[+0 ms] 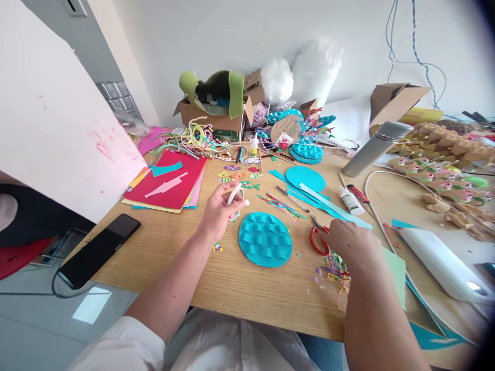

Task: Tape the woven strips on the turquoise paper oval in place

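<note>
My left hand [216, 212] holds a roll of white tape [231, 201] between thumb and fingers, with a short end sticking out, above the table. My right hand [353, 243] is closed at the red-handled scissors [318, 241], whose blades point away from me; its fingertips are partly hidden. Between the hands lies a round blue paper disc [265, 240] covered in rows of curled paper scales. Thin coloured paper strips [282, 205] and a slim craft knife [293, 199] lie beyond it. Small paper fish [249, 184] are spread behind my left hand.
Red paper sheets [174, 178] and a black phone [102, 250] lie left. A plain blue disc [305, 179], glue bottle [351, 201], grey flask [376, 149] and white cable [381, 221] are at right. Paper scraps [336, 270] lie beneath my right hand. Boxes [211, 121] stand behind.
</note>
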The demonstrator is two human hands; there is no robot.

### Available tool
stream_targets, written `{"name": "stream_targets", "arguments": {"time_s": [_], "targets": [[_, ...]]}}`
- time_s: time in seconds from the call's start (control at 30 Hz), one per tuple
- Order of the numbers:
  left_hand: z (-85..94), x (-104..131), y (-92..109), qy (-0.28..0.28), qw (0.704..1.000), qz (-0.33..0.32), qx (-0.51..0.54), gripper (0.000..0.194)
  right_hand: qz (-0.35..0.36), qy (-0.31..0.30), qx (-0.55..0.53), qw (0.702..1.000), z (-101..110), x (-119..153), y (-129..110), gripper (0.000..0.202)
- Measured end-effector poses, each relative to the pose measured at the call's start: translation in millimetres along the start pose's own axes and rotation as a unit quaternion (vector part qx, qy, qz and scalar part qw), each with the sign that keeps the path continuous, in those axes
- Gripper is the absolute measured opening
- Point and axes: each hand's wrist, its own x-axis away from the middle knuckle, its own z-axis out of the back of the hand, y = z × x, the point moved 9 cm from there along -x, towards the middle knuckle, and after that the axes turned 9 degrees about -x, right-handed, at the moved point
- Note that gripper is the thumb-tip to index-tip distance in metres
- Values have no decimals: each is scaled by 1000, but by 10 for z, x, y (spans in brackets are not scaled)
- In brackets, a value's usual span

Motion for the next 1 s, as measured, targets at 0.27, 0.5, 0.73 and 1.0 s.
{"name": "stream_targets", "arguments": {"time_s": [0.27, 0.5, 0.73, 1.0], "targets": [[-25, 7, -13, -8, 1000, -6, -13, 52, 197, -76, -538, 816, 142, 412, -1289, 28], [-42, -2, -16, -19, 1000, -11, -8, 51, 161, -152, -700, 679, -42, 408, -1625, 37], [-47, -3, -35, -24, 1000, -11, -16, 53, 156, -151, -701, 679, -13, 403, -1637, 34], [1, -10, -38, -3, 997, -34, -72, 50, 179, -149, -631, 740, 109, 388, -1613, 19]]}}
